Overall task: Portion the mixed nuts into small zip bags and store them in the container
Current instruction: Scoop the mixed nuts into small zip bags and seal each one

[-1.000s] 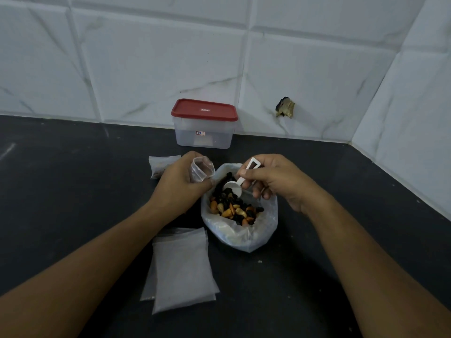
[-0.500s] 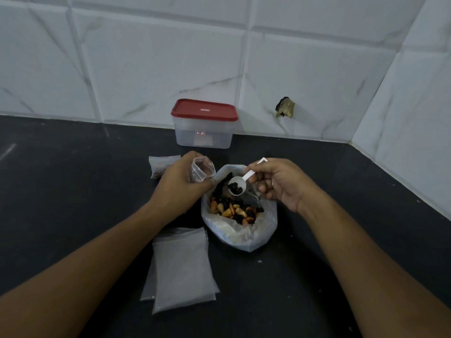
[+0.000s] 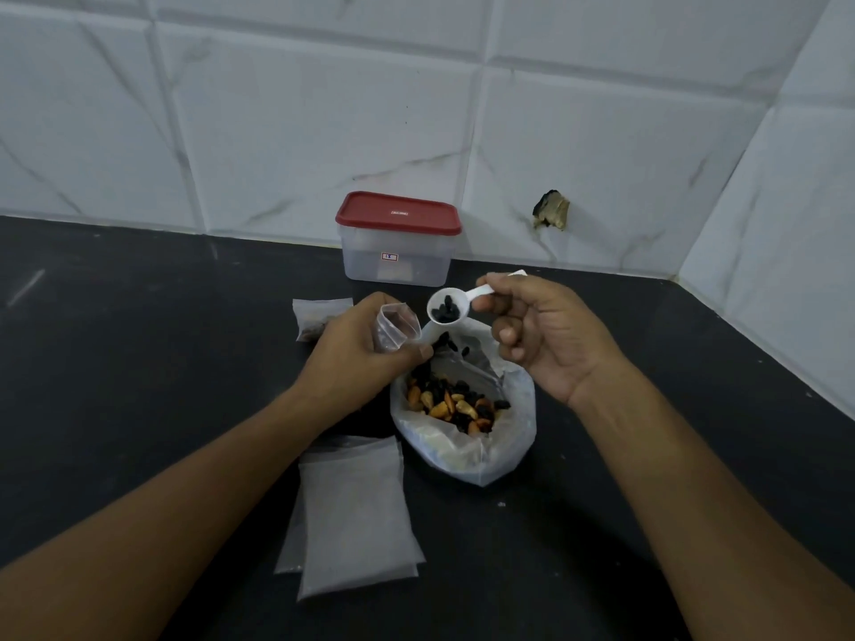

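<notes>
Scoop [image 3: 446, 307] loaded with dark pieces, frame centre, handle pinched in right hand [image 3: 546, 335]. Left hand [image 3: 365, 344] grips small zip bag [image 3: 398, 328], mouth open, just left. Tip slowly into mouth, over nut bag [image 3: 462, 455]; container [image 3: 398, 252] lidded, above centre.

I see a dark counter [image 3: 139, 363], red-lidded container [image 3: 397, 256] far centre, open nut bag [image 3: 462, 451] middle, empty zip bags [image 3: 356, 515] near left, filled bag [image 3: 314, 316] far left.

container label [image 3: 389, 256]: unreadable | small bag [image 3: 317, 311]: half behind left hand [image 3: 361, 351] | scoop handle [image 3: 479, 294]: mostly under fingers [image 3: 504, 289]
</notes>
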Motion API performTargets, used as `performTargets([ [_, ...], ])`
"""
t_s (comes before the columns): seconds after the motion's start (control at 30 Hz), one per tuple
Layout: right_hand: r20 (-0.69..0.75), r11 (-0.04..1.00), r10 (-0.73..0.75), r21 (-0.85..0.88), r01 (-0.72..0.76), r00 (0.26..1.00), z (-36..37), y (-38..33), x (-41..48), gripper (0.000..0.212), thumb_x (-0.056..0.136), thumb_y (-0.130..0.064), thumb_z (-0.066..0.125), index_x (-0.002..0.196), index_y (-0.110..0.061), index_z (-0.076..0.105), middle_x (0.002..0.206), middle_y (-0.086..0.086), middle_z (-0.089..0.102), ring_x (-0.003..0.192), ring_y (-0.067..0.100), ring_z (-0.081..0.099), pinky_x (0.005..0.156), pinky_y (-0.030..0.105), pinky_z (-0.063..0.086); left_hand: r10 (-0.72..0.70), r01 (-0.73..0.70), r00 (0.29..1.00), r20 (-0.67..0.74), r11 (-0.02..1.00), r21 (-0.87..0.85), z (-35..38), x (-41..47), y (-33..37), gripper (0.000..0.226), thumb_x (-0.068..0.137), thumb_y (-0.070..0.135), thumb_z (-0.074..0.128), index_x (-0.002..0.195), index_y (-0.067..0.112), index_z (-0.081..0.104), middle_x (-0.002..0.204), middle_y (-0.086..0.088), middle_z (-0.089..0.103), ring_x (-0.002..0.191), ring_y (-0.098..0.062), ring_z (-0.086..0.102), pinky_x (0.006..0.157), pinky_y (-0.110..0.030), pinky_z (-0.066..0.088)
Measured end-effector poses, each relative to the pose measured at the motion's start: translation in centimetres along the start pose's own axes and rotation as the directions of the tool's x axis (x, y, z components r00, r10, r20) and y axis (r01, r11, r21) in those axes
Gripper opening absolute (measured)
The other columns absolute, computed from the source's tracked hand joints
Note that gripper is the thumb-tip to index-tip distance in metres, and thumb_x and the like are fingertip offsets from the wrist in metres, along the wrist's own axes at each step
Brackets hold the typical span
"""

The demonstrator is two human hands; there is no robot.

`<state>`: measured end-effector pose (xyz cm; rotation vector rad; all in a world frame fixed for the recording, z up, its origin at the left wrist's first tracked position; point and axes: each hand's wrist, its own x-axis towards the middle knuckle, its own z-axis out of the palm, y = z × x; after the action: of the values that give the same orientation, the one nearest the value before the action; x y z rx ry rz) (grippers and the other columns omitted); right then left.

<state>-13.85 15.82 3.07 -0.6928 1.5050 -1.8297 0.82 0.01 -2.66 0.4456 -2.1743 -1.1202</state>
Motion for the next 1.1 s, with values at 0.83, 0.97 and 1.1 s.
performTargets([
  [0.83, 0.07, 0.949, -0.223, -0.212, 0.233, 0.972, 1.5, 0.9, -0.5, 0.01, 0.097, -0.009, 0.068, 0.104, -0.01, 0.075, 0.084, 0.013, 0.075, 0.047, 0.014, 0.054, 0.043, 0.024, 0.039, -0.025, 0.025, 1.0, -0.002, 0.994, -0.105, -0.1, 0.3, -0.3, 0.034, 0.083, 0.024, 0.085, 0.111, 0.021, 0.066, 0.097, 0.009, 0.072, 0.091, -0.002, 0.067, 0.078, -0.02, 0.054],
  [0.97, -0.037, 0.992, -0.123, 0.033, 0.124, 0.992, 0.5, 0.3, -0.1, 0.011, 0.099, -0.014, 0.067, 0.107, -0.009, 0.073, 0.078, 0.004, 0.07, 0.047, 0.01, 0.051, 0.043, 0.022, 0.037, -0.03, 0.031, 1.0, 0.01, 0.996, -0.08, -0.1, 0.2, -0.2, 0.031, 0.084, 0.023, 0.084, 0.11, 0.023, 0.065, 0.096, 0.011, 0.071, 0.089, 0.003, 0.066, 0.072, -0.01, 0.048],
  [1.1, -0.094, 0.986, -0.153, -0.082, 0.145, 0.984, -0.7, 0.1, 0.1, 0.021, 0.1, -0.015, 0.067, 0.114, 0.0, 0.071, 0.075, 0.004, 0.07, 0.046, 0.01, 0.052, 0.043, 0.021, 0.039, -0.018, 0.018, 1.0, -0.003, 0.999, -0.052, -0.1, 0.1, 0.3, 0.031, 0.083, 0.033, 0.081, 0.107, 0.023, 0.065, 0.095, 0.011, 0.069, 0.088, 0.004, 0.064, 0.07, -0.008, 0.047],
])
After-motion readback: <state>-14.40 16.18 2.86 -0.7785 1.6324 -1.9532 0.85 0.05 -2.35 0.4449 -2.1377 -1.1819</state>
